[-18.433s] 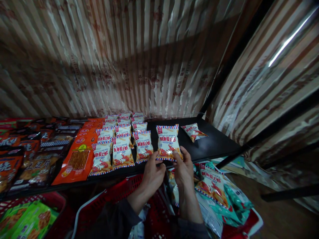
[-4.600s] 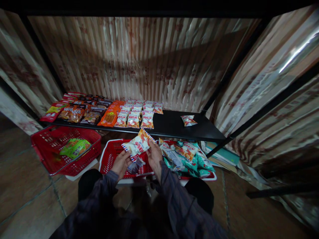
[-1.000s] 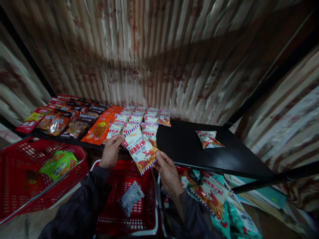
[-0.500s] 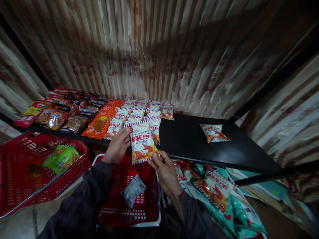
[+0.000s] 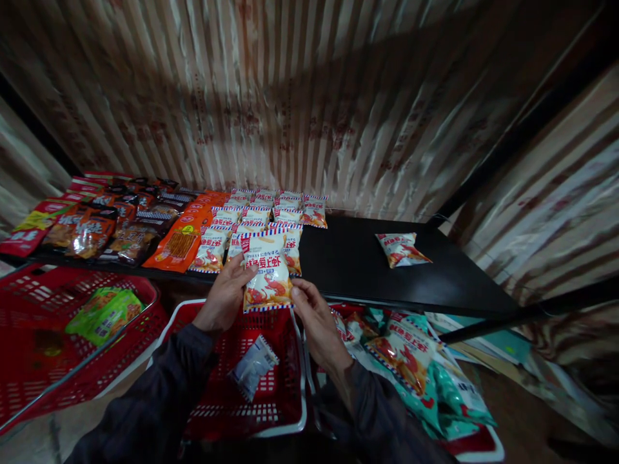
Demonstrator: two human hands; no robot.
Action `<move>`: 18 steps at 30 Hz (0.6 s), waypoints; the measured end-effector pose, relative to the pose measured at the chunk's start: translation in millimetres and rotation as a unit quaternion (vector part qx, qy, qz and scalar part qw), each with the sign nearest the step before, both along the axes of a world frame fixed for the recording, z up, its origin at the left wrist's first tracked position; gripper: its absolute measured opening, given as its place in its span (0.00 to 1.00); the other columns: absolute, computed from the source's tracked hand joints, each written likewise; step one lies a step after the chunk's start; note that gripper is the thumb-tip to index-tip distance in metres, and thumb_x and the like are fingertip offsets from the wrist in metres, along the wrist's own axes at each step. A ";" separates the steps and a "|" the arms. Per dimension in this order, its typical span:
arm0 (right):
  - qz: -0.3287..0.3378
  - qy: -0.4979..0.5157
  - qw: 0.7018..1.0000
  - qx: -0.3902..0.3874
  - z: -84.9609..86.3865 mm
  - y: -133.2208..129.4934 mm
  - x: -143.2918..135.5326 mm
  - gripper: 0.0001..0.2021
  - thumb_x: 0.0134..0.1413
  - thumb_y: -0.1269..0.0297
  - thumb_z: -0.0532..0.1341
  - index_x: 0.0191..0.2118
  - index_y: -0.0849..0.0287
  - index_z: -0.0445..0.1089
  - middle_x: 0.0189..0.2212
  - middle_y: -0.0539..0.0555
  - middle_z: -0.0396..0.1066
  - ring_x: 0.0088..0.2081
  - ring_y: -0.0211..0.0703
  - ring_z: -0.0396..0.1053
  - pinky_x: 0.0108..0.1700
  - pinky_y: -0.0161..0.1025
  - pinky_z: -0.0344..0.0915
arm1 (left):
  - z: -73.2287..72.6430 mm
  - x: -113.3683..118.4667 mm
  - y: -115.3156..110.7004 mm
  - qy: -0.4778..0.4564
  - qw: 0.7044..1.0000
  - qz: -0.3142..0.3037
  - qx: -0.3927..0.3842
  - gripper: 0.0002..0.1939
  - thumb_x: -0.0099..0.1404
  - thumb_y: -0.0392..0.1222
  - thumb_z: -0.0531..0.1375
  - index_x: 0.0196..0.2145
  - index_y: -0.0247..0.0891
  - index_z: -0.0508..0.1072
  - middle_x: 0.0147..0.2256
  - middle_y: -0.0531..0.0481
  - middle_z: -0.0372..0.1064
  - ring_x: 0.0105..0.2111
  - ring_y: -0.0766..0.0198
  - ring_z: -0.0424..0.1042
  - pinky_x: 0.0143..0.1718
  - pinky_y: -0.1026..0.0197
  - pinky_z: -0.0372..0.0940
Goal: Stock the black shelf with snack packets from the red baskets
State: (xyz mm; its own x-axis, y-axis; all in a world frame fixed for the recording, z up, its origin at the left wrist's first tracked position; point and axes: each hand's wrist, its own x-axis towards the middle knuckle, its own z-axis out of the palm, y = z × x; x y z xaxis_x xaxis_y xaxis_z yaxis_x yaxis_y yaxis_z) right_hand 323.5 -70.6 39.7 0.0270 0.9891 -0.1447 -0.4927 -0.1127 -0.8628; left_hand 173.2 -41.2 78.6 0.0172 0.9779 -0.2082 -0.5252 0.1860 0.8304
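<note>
Between my two hands is a white and orange snack bag [image 5: 267, 274] with red lettering and a striped edge. My left hand [image 5: 225, 287] grips its left side, thumb on the front. The fingers of my right hand [image 5: 314, 316] pinch the lower right corner. Just behind it, rows of matching snack bags [image 5: 211, 248] lie on the black shelf [image 5: 348, 264]; the held bag covers part of the front row. Below my hands stands a red basket [image 5: 287, 412] with one silvery-blue packet [image 5: 254, 367] inside.
Orange packets [image 5: 178, 238] and dark snack bags [image 5: 128, 238] fill the shelf's left part. A single snack bag [image 5: 402, 250] lies further right. A red basket [image 5: 116, 361] with green packets [image 5: 104, 316] stands left; another, full of mixed bags [image 5: 406, 348], stands right. Corrugated sheeting [image 5: 290, 96] backs the shelf.
My left thumb has moved further over the front of the held bag, and the bag sits slightly more upright. The whole view has shifted, so the shelf and baskets appear further left.
</note>
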 end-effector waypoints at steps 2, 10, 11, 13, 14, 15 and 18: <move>-0.005 0.004 1.000 0.009 4.1 1.2 5.4 0.20 0.40 0.53 0.69 0.40 0.55 0.71 0.38 0.51 0.75 0.41 0.42 0.71 0.45 0.38 0.67 | 0.5 2.7 -3.3 0.006 1.000 -0.022 -0.005 0.25 0.48 0.39 0.67 0.45 0.39 0.68 0.40 0.46 0.75 0.42 0.54 0.73 0.42 0.56 0.69; 0.035 -0.002 0.998 0.048 9.9 4.7 19.3 0.24 0.42 0.57 0.69 0.47 0.54 0.68 0.44 0.53 0.74 0.42 0.45 0.72 0.46 0.42 0.68 | -12.7 24.5 -14.3 0.033 0.995 -0.091 0.033 0.28 0.53 0.41 0.66 0.51 0.39 0.65 0.40 0.46 0.75 0.39 0.57 0.75 0.44 0.56 0.67; 0.033 0.000 0.998 0.046 9.1 5.1 19.9 0.24 0.42 0.57 0.69 0.47 0.54 0.67 0.43 0.53 0.74 0.41 0.44 0.73 0.45 0.42 0.69 | -14.3 26.4 -15.1 0.033 0.993 -0.103 0.038 0.27 0.54 0.41 0.66 0.51 0.39 0.65 0.41 0.45 0.75 0.39 0.57 0.75 0.44 0.56 0.67; 0.020 0.009 0.999 0.037 7.8 6.2 20.8 0.23 0.41 0.58 0.69 0.46 0.55 0.67 0.40 0.52 0.75 0.39 0.44 0.73 0.43 0.41 0.70 | -16.1 28.6 -16.5 0.032 0.992 -0.114 0.042 0.27 0.55 0.41 0.65 0.52 0.39 0.64 0.44 0.44 0.73 0.40 0.57 0.74 0.44 0.56 0.67; 0.010 0.013 0.999 0.032 7.7 6.7 21.1 0.23 0.41 0.58 0.69 0.46 0.56 0.67 0.39 0.52 0.75 0.37 0.44 0.74 0.42 0.41 0.71 | -16.5 29.0 -17.3 0.032 0.992 -0.114 0.040 0.28 0.55 0.41 0.65 0.52 0.39 0.64 0.45 0.44 0.73 0.40 0.57 0.74 0.44 0.56 0.67; 0.000 0.016 1.000 0.027 8.0 7.3 21.5 0.23 0.40 0.58 0.69 0.45 0.56 0.67 0.38 0.52 0.76 0.37 0.44 0.74 0.41 0.41 0.71 | -16.5 29.3 -18.3 0.033 0.993 -0.112 0.034 0.29 0.55 0.41 0.65 0.53 0.39 0.63 0.45 0.44 0.73 0.41 0.56 0.74 0.45 0.56 0.66; -0.036 0.022 0.999 0.024 10.9 9.5 23.4 0.22 0.39 0.59 0.70 0.43 0.57 0.67 0.35 0.51 0.76 0.35 0.43 0.74 0.39 0.40 0.71 | -15.3 29.1 -22.1 0.036 0.991 -0.127 0.014 0.31 0.54 0.42 0.65 0.55 0.38 0.63 0.46 0.42 0.72 0.43 0.55 0.73 0.47 0.54 0.65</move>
